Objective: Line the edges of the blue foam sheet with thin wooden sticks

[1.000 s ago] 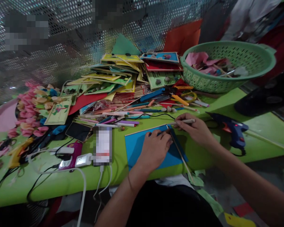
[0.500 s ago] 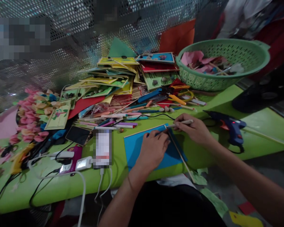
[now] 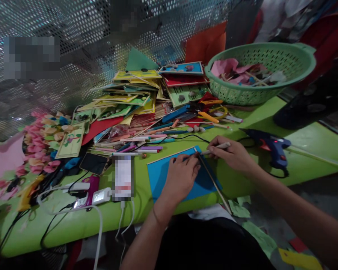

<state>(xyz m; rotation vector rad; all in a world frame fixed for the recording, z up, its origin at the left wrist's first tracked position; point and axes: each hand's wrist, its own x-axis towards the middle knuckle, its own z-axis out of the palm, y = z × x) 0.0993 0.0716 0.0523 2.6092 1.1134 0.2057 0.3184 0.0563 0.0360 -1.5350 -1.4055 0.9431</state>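
Observation:
A blue card point(image 3: 166, 176) lies on the green table, with a thin wooden strip along its top edge. Another thin wooden stick point(image 3: 214, 182) runs down its right side and sticks out past the near edge. My left hand point(image 3: 183, 174) rests on the card with curled fingers, its thumb and fingertips holding the stick near its upper end. In my right hand point(image 3: 232, 153), closed in a writing grip, is a pale pen point(image 3: 224, 145). The pen points left at the card's top right corner, close to the left fingertips. Its tip is hard to make out.
To the right lies a blue glue gun point(image 3: 274, 148) with a red light. Behind are pens, sticks, pliers point(image 3: 208, 117), stacked decorated cards point(image 3: 138, 75) and a green basket point(image 3: 248, 95) of scraps. A phone point(image 3: 122, 178), cables and paper flowers point(image 3: 39, 142) are on the left.
The view has shifted slightly. The pen's tip end sits a little lower beside the stick's top end; my left hand holds nearly the same place on the card.

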